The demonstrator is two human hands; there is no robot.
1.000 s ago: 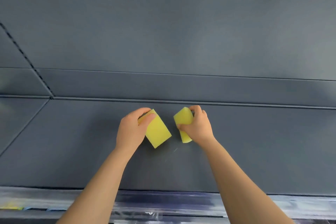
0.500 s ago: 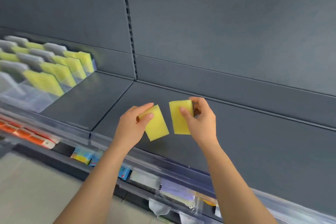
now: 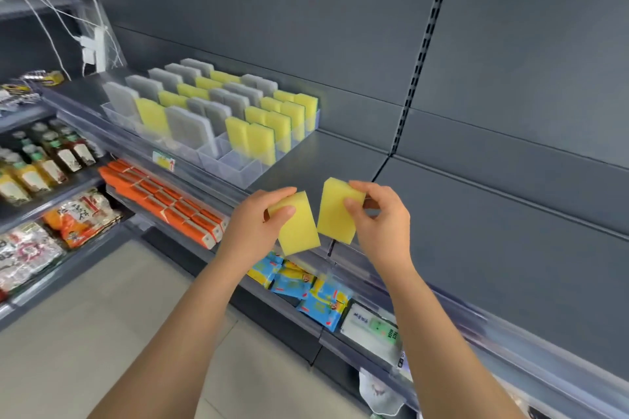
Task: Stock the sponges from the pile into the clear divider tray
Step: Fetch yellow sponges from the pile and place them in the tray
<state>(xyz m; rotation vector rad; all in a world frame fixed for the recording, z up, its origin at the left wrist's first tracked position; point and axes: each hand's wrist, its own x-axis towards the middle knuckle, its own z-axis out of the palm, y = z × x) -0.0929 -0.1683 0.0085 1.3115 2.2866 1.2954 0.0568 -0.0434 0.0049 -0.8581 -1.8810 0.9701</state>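
Observation:
My left hand (image 3: 253,219) grips one yellow sponge (image 3: 297,230) by its top edge. My right hand (image 3: 381,219) pinches a second yellow sponge (image 3: 335,213) just beside it. Both sponges hang upright in the air over the front edge of the grey shelf (image 3: 340,160). The clear divider tray (image 3: 238,165) sits on that shelf up and to the left of my hands. It holds rows of upright grey sponges (image 3: 185,127) and yellow sponges (image 3: 260,143). Its front right compartments look empty. No loose pile is in view.
A lower shelf carries orange packs (image 3: 163,201) and blue-yellow packets (image 3: 306,286). Bottles (image 3: 44,160) and snack bags (image 3: 78,216) fill shelves at the left. White cables and a plug (image 3: 90,48) hang on the upper left. Beige floor lies below.
The view has swung left and down, bringing the tray and lower shelves into sight. Both hands have carried their sponges leftward off the bare shelf toward its front edge.

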